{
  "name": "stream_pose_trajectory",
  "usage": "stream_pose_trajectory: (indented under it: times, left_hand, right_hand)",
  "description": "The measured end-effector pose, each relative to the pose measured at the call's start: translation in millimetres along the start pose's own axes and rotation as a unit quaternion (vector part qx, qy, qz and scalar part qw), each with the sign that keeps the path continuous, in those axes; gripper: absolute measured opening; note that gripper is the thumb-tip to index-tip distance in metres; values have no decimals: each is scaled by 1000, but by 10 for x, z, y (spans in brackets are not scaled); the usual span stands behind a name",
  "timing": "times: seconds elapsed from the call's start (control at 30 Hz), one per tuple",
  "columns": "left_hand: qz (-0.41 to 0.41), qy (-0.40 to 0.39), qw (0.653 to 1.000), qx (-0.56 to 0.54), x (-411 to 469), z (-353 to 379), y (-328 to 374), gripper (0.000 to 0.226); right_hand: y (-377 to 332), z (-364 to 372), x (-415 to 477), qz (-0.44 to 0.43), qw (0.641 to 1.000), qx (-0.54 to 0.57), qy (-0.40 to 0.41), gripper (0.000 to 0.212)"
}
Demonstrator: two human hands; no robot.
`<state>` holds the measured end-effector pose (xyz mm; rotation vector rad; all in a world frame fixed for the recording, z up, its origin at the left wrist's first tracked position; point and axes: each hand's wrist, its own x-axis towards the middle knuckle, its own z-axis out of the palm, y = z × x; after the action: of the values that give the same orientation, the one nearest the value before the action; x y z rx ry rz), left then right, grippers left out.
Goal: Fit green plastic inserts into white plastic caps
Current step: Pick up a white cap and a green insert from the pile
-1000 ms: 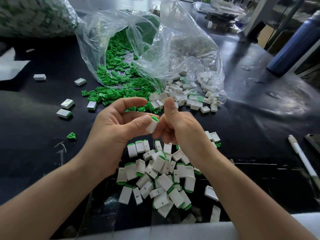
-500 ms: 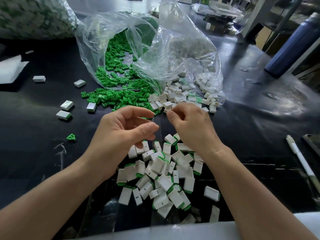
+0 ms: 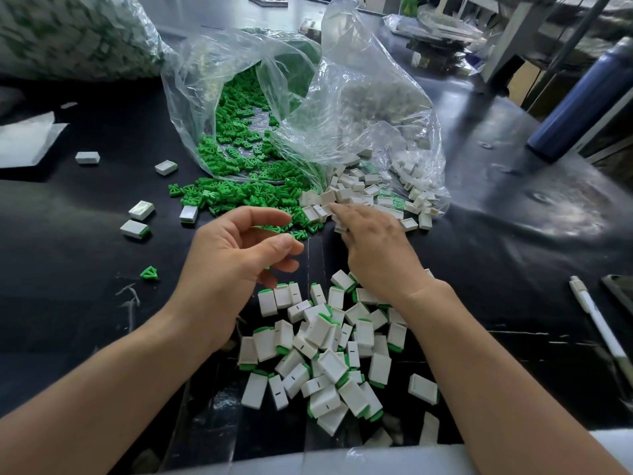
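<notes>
Loose green inserts (image 3: 236,197) spill from a clear plastic bag (image 3: 291,108) onto the black table. Empty white caps (image 3: 356,192) lie at the mouth of the bag's right half. My right hand (image 3: 373,245) reaches forward, its fingertips on the white caps at the pile's near edge; whether it grips one is hidden. My left hand (image 3: 239,255) hovers just left of it, fingers loosely curled, holding nothing. A heap of assembled caps (image 3: 325,354) with green ends lies between my wrists.
Stray white caps (image 3: 141,210) and one green insert (image 3: 149,273) lie scattered at left. A white pen (image 3: 597,323) sits at the right edge, a blue bottle (image 3: 575,108) at the far right, another filled bag (image 3: 75,32) at the back left.
An assembled cap held between both hands a second ago is gone from them. My right hand has moved forward to the white caps; my left hand has emptied and stayed near.
</notes>
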<state>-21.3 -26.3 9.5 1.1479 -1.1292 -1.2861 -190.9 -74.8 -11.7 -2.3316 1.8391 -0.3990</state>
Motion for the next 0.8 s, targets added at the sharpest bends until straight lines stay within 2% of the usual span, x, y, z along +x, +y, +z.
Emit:
stream_pose_trajectory:
  times: [0.27, 0.37, 0.43, 0.5, 0.53, 0.63, 0.73, 0.8]
  left_hand:
    - [-5, 2, 1000, 1, 22, -9, -22, 17]
    - [-5, 8, 1000, 2, 29, -7, -31, 18]
    - [-1, 17, 1000, 9, 35, -1, -39, 22]
    - [5, 20, 1000, 19, 35, 2, -41, 26]
    - [7, 19, 1000, 21, 32, 2, -38, 28]
    - [11, 7, 1000, 26, 29, 2, -33, 28]
    - [16, 7, 999, 30, 30, -9, -40, 26]
    - [21, 9, 999, 33, 25, -8, -40, 25]
  right_hand:
    - [-10, -39, -24, 23, 998, 21, 63, 30]
    - [-28, -49, -29, 30, 989, 104, 103, 27]
    - [-102, -99, -48, 51, 957, 267, 99, 18]
    - [-211, -133, -92, 59, 904, 420, 46, 14]
    - [-255, -130, -116, 54, 886, 459, 16, 15]
    - [-358, -101, -174, 17, 860, 509, -38, 12]
    - [-376, -95, -194, 5, 846, 531, -32, 12]
    - [-372, -87, -195, 6, 854, 520, -18, 12]
